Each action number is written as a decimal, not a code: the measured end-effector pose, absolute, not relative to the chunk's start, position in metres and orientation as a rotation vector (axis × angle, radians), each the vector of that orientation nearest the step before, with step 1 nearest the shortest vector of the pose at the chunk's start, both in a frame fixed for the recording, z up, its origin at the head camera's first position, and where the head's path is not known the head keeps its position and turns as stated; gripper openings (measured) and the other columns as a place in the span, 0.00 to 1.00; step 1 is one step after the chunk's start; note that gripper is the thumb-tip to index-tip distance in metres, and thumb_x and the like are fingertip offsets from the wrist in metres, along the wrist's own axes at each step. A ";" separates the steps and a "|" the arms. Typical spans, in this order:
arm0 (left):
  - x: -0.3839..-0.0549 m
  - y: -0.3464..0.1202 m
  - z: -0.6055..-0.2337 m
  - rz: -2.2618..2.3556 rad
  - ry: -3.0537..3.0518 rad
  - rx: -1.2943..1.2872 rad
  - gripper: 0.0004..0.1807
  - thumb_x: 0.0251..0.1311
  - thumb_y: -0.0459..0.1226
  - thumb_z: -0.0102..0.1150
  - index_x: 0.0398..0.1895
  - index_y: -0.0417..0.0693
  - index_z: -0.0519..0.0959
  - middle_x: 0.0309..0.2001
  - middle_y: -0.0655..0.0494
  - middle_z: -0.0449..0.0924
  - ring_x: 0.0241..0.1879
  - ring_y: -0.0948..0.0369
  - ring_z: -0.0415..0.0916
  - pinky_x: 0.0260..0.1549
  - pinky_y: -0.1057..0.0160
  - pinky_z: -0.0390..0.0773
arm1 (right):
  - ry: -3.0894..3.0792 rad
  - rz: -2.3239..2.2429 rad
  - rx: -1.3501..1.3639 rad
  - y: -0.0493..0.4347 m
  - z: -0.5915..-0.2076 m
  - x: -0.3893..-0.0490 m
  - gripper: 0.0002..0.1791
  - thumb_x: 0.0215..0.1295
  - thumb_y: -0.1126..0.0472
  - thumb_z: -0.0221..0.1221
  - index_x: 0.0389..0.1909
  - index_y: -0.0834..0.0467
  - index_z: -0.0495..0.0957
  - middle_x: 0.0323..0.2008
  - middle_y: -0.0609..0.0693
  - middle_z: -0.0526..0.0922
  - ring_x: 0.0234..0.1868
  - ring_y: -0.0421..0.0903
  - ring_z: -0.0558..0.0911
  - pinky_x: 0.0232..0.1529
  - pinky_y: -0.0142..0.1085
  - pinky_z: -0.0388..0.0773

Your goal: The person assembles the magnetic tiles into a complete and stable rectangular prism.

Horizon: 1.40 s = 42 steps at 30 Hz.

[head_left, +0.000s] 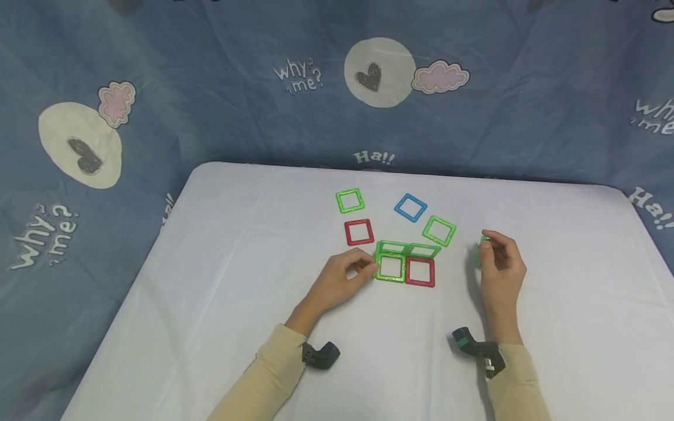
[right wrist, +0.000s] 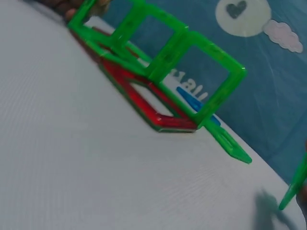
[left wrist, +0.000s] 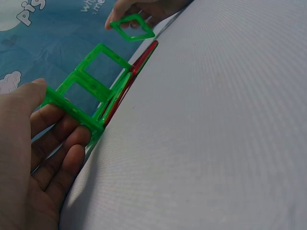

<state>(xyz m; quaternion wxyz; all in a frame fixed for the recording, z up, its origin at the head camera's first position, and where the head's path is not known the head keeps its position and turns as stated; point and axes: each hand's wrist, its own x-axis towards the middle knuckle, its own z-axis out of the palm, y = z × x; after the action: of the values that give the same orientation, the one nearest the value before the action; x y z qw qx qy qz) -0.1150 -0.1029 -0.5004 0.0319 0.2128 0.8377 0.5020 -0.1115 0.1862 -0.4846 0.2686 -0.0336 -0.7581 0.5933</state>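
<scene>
Left hand (head_left: pixel 339 276) pinching the leftmost upright green frame (left wrist: pixel 72 111), I see; right hand (head_left: pixel 502 269) gripping a green square (left wrist: pixel 140 37). Blue square (head_left: pixel 405 215) lies far on the counter (head_left: pixel 263 263).

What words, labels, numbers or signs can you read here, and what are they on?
"why me?", repeated on the blue cloth
"Ha!!", repeated on that cloth
"Pig", on that cloth, left wrist view
Some repeats are cut off.
Coloured frames and black wrist cameras: nothing readable.
</scene>
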 end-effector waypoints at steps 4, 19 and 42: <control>-0.115 -0.103 -0.500 1.542 2.582 0.658 0.06 0.63 0.44 0.58 0.39 0.55 0.79 0.35 0.66 0.80 0.35 0.71 0.76 0.41 0.70 0.77 | -1.958 1.736 -0.109 0.189 -0.485 -0.113 0.11 0.66 0.70 0.53 0.47 0.71 0.75 0.31 0.42 0.76 0.33 0.35 0.76 0.35 0.22 0.71; -0.115 -0.103 -0.499 1.548 2.573 0.653 0.06 0.63 0.45 0.58 0.39 0.56 0.79 0.34 0.67 0.80 0.35 0.71 0.76 0.41 0.70 0.77 | -1.891 1.888 -0.073 0.192 -0.497 -0.117 0.10 0.62 0.73 0.54 0.43 0.67 0.77 0.29 0.44 0.77 0.28 0.35 0.78 0.26 0.20 0.70; -0.115 -0.103 -0.500 1.551 2.583 0.667 0.07 0.63 0.45 0.57 0.39 0.56 0.79 0.35 0.66 0.80 0.35 0.70 0.75 0.41 0.70 0.77 | -2.068 1.919 0.049 0.189 -0.500 -0.116 0.08 0.63 0.71 0.55 0.41 0.70 0.76 0.28 0.44 0.76 0.19 0.32 0.75 0.23 0.21 0.70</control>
<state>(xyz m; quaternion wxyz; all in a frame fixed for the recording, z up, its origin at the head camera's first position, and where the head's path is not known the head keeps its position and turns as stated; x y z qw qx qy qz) -0.1154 -0.1028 -0.5000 0.0279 0.2162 0.8366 0.5025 -0.1156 0.1888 -0.5002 0.1594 0.0172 -0.7235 0.6714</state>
